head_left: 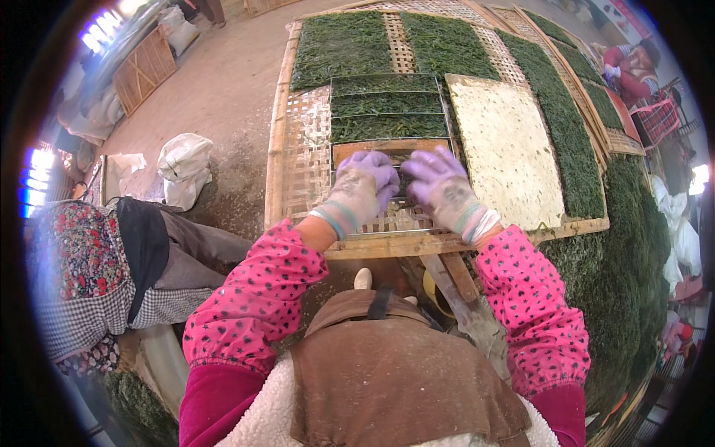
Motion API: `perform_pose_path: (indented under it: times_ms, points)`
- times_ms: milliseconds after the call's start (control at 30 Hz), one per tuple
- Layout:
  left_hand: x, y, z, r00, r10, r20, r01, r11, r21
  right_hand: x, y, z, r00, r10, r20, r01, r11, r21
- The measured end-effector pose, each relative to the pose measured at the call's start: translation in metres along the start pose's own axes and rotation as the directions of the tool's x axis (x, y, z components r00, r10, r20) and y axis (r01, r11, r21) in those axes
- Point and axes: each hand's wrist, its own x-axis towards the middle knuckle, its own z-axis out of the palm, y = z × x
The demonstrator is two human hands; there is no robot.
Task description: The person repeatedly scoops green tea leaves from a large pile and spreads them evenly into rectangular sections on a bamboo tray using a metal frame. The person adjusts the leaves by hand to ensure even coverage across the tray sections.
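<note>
Just beside left hand (365, 184), right hand (439, 181); both at metal frame (387, 115).

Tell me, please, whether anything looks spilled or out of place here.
Only minor mess: the cream-white board is speckled with dark flecks, and the brown floor left of the woven tray looks littered with pale specks, perhaps spilled.

Knit gloves (359, 188) with a matt, smudged purple coating cover the left hand (366, 179) and right hand (442, 182), paired with 2 pink printed-cloth sleeves (257, 305). A thin metal-wire frame (387, 115) and a bare wooden bar (417, 144) contrast with rough, leafy green shreds (342, 48), a woven bamboo-like rack (302, 149), a flat, matt, flecked pale board (506, 149), a dull brown apron (402, 372) and a crinkled, plastic-looking white sack (185, 167).
</note>
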Motion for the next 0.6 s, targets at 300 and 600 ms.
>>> perform_pose_path:
  times_ms: [300,600]
  points:
    - [-0.026,0.022,0.0,0.953,0.287,0.096,-0.302,0.922,0.242,-0.012,-0.005,0.002,0.956,0.159,-0.245,-0.111,0.974,0.198]
    - [0.021,0.015,0.023,0.835,0.425,0.349,-0.542,0.743,0.391,-0.037,0.001,0.007,0.913,0.352,-0.204,-0.276,0.905,0.324]
